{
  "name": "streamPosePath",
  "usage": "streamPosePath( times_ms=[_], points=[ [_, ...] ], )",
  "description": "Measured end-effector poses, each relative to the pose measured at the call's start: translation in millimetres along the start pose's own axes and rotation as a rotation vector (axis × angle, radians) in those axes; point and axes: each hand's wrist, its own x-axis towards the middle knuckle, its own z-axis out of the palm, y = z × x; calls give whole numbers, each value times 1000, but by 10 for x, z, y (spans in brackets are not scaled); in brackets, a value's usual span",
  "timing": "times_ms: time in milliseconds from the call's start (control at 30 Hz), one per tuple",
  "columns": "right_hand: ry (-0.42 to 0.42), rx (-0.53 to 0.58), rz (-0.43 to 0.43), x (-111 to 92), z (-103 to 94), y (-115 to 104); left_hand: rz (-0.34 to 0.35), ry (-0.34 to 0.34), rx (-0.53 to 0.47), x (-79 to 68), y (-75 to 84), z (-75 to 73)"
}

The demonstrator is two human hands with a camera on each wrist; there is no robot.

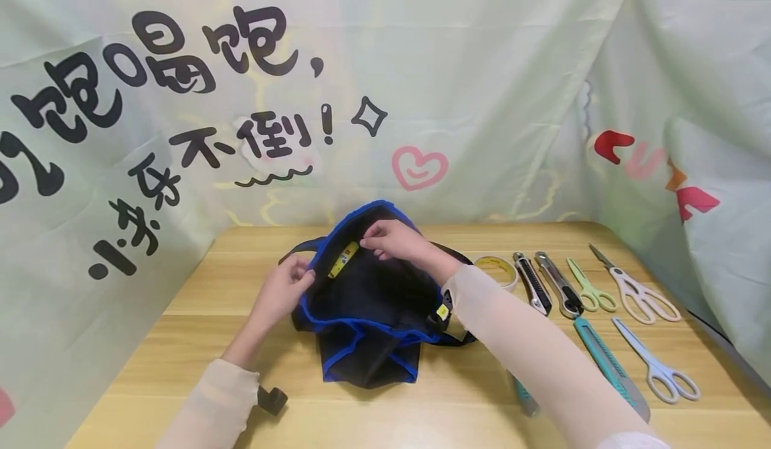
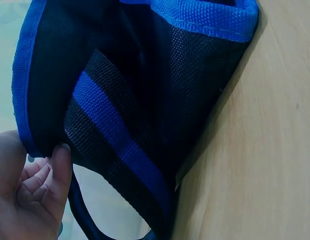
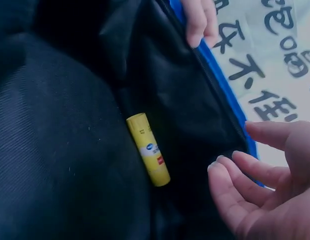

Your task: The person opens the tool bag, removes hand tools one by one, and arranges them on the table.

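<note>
A black zip bag with blue trim stands with its mouth wide, facing me. My left hand holds the bag's left rim between thumb and fingers. In the left wrist view that hand grips the blue-edged corner, beside a black and blue strap. Inside the bag lies a yellow glue stick, also plain in the right wrist view. Over the mouth is my right hand, fingers loosely bent with nothing between them. Its fingertips are close to the blue rim, apart from the glue stick.
To the right lie a tape roll, a black utility knife, a grey one, a teal one, and green, white and blue scissors. My right forearm partly covers another teal tool. A printed cloth hangs behind.
</note>
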Motion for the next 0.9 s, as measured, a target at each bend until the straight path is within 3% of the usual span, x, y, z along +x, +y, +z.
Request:
streamPosePath(
  times_ms=[367, 600, 900],
  points=[
    [-6, 77, 87, 450, 220, 194, 16, 25, 23, 15, -6, 29],
    [15, -7, 13, 582, 413, 389, 41, 39, 6, 4, -19, 39],
    [40, -128, -50, 694, 564, 560, 16, 39, -21, 1, -13, 58]
  ],
)
